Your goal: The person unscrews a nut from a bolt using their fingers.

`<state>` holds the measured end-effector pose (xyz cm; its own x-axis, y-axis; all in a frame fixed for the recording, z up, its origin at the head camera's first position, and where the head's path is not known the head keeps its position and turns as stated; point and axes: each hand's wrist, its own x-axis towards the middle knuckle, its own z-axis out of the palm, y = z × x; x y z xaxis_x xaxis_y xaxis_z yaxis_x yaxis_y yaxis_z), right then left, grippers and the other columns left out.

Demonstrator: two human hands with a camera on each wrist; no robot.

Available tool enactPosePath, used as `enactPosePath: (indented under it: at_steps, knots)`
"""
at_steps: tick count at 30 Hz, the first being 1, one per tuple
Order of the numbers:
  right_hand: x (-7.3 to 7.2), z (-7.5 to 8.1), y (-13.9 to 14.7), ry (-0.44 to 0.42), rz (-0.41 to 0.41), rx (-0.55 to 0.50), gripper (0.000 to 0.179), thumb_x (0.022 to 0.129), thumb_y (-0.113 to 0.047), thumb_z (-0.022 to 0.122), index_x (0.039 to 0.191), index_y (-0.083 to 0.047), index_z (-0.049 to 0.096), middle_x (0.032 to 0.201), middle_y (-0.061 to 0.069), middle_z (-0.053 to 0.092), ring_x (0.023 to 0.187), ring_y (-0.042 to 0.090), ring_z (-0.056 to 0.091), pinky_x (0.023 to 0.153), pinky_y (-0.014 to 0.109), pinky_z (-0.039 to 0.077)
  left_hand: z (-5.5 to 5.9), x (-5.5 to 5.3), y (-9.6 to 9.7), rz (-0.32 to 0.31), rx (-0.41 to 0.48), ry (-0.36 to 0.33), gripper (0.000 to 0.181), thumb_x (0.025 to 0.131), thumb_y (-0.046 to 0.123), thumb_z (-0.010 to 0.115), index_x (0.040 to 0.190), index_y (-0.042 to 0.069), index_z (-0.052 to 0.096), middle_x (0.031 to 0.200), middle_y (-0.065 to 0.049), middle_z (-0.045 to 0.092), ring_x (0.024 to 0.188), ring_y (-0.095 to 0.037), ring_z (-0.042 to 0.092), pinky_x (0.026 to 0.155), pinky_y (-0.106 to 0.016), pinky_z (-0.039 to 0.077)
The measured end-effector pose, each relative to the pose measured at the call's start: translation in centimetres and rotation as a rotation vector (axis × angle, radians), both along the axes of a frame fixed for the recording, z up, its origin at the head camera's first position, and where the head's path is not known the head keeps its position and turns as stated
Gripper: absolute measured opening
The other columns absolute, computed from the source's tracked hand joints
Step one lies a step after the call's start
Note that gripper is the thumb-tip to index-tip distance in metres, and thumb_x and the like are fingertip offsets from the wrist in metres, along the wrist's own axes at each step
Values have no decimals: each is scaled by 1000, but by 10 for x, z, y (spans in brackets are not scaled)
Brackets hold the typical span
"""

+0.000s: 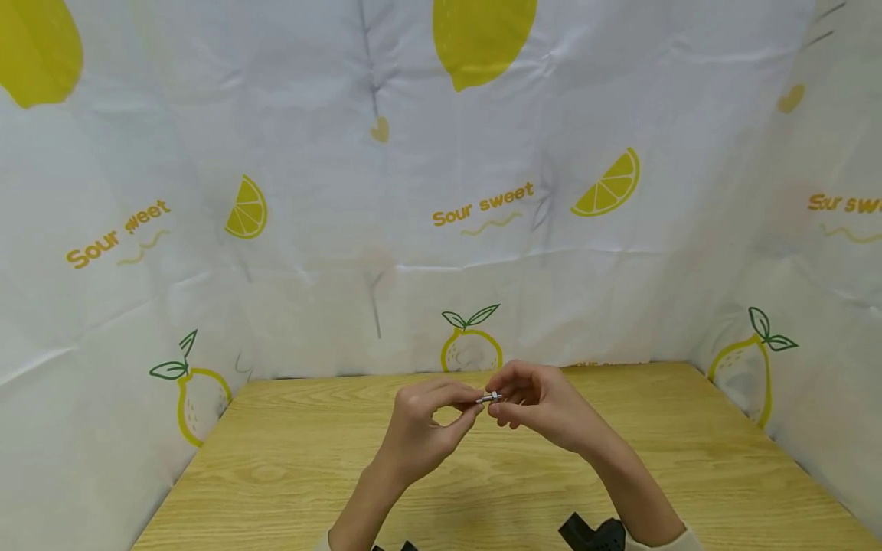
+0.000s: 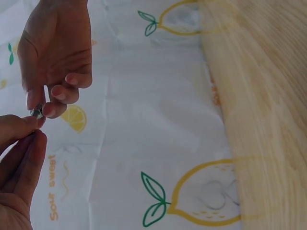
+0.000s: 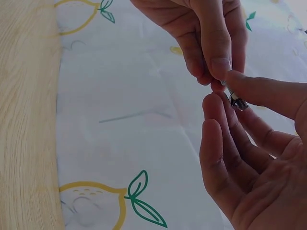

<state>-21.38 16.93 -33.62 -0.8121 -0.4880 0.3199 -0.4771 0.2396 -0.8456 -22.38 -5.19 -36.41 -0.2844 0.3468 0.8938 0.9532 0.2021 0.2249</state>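
Observation:
A small silver metal bolt (image 1: 485,399) is held between both hands, just above the far part of the table. My left hand (image 1: 429,422) pinches one end of it between thumb and fingertips. Towards the other end sits a hex nut (image 1: 494,396), and my right hand (image 1: 547,405) has its thumb and index fingertips around that. In the right wrist view, the threaded end (image 3: 239,103) pokes out past the right thumb. The remaining right fingers are loosely bent. Fingertips hide part of the bolt.
The wood-grain table (image 1: 310,451) spreads below both hands. A white cloth (image 1: 310,306) printed with lemons hangs behind it and along both sides. Black wrist gear (image 1: 596,533) shows at the bottom edge near the right sleeve.

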Motion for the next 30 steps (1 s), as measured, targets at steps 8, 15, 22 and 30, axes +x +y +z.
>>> enactPosePath:
  at_steps: [8, 15, 22, 30]
  knots:
    - [-1, 1, 0, -52, 8, 42, 29, 108, -23, 55, 111, 2, 69, 94, 18, 72, 74, 19, 72, 68, 37, 65, 0, 1, 0, 12, 10, 25, 19, 81, -8, 82, 95, 4, 80, 88, -6, 79, 76, -11, 75, 69, -13, 60]
    - [-1, 1, -1, -58, 41, 13, 26, 107, -20, 56, 108, 4, 67, 93, 18, 71, 76, 25, 72, 70, 38, 65, 0, 1, -1, 14, 5, 20, 19, 81, -8, 81, 96, 4, 80, 89, -6, 79, 76, -11, 75, 70, -10, 59]
    - [0, -1, -1, -12, 40, -21, 18, 102, -10, 63, 112, 5, 64, 93, 13, 71, 76, 17, 72, 69, 36, 65, 0, 1, -1, 5, -2, -7, 16, 83, -6, 81, 95, 4, 80, 90, -5, 79, 77, -9, 75, 71, -10, 59]
    - [-1, -2, -1, 21, 10, -28, 15, 100, -10, 66, 110, 1, 66, 99, 23, 70, 76, 17, 72, 67, 35, 64, -2, -2, -1, 2, -2, -11, 17, 84, -6, 80, 97, 5, 80, 90, -5, 79, 77, -10, 75, 72, -11, 60]
